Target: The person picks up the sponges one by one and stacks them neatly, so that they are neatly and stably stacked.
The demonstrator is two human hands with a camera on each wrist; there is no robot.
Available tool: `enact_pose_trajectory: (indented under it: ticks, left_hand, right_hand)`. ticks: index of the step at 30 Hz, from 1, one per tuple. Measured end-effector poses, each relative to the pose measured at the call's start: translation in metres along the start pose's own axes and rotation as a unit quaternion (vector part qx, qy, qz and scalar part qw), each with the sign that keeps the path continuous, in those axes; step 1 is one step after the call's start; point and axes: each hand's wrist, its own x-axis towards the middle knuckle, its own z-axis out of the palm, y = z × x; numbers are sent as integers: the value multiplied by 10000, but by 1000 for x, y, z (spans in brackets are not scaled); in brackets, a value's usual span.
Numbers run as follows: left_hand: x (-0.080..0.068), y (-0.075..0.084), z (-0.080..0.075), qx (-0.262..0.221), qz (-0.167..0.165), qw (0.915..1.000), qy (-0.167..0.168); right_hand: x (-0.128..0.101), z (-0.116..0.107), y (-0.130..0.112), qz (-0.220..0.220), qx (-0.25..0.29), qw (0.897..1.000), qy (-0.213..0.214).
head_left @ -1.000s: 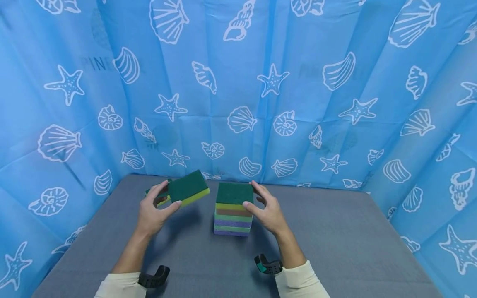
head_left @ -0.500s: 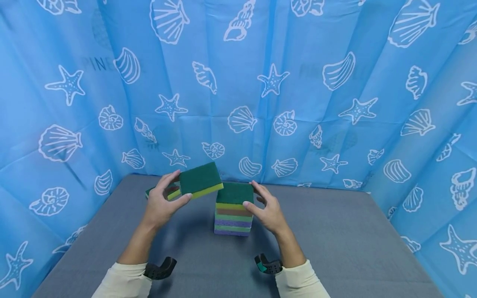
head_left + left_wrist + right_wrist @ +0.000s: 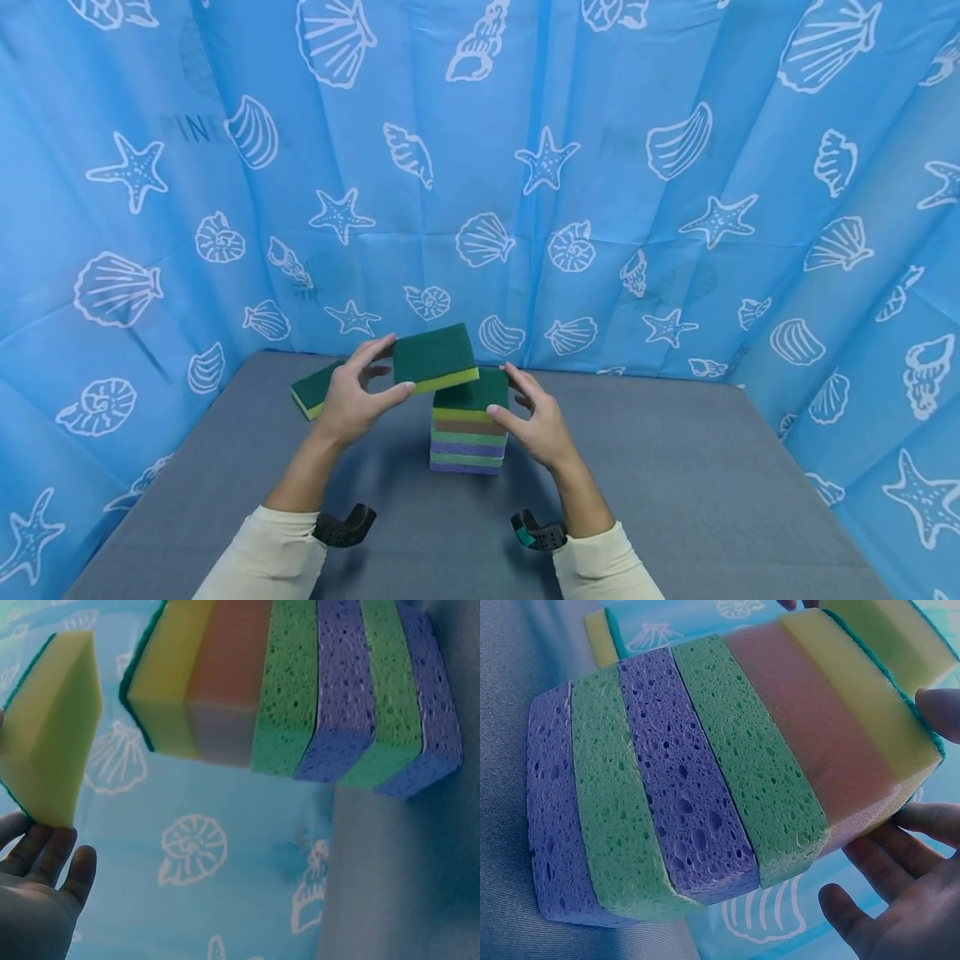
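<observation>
My left hand [image 3: 358, 398] pinches a scouring sponge [image 3: 433, 354], dark green on top and yellow below, by its left end. The sponge is tilted and held in the air, its right end over a stack of sponges [image 3: 467, 446]. Yellow foam shows on the held sponge [image 3: 56, 727] in the left wrist view, apart from the stack. The stack has purple and green porous sponges below, then a pinkish one, with a green-and-yellow scouring sponge [image 3: 468, 398] on top. My right hand [image 3: 542, 427] holds that top sponge at its right end, thumb in front and fingers behind.
Another green-and-yellow scouring sponge [image 3: 313, 390] lies on the grey table [image 3: 660, 475] at the left, behind my left hand. A blue curtain [image 3: 637, 208] with white shell prints hangs along the back and sides. A black band [image 3: 345, 527] sits on each wrist.
My left hand has carried the scouring sponge right and slightly up, from beside the stack to over its left part. The sponge at the left now shows more. My right hand has stayed put.
</observation>
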Motion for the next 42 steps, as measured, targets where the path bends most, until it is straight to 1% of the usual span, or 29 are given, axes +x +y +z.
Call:
enact_pose_trajectory:
  ticks: [6,9,12,19,28,36,42]
  left_hand:
    - [4,-3,8,-171,-61,9995,-243]
    - [7,-2,11,-180,-79,9992,-360]
    - [11,-1,15,-172,-99,9988,-458]
    - [16,1,24,-10,-266,9973,-686]
    - [18,-3,31,-21,-299,9962,-815]
    - [18,-7,32,-92,-164,9962,-849]
    - [19,-9,32,-21,-228,9955,-918]
  right_hand:
    - [0,0,2,60,11,10000,-44]
    - [0,0,2,6,37,10000,-60]
    - [0,-1,2,-34,40,10000,-73]
    - [0,-1,2,-6,-44,9999,-114]
    - [0,-1,3,-138,-52,9999,-55]
    - [0,-1,2,-145,-112,9998,-47]
    - [0,-1,1,-157,-110,9998,-42]
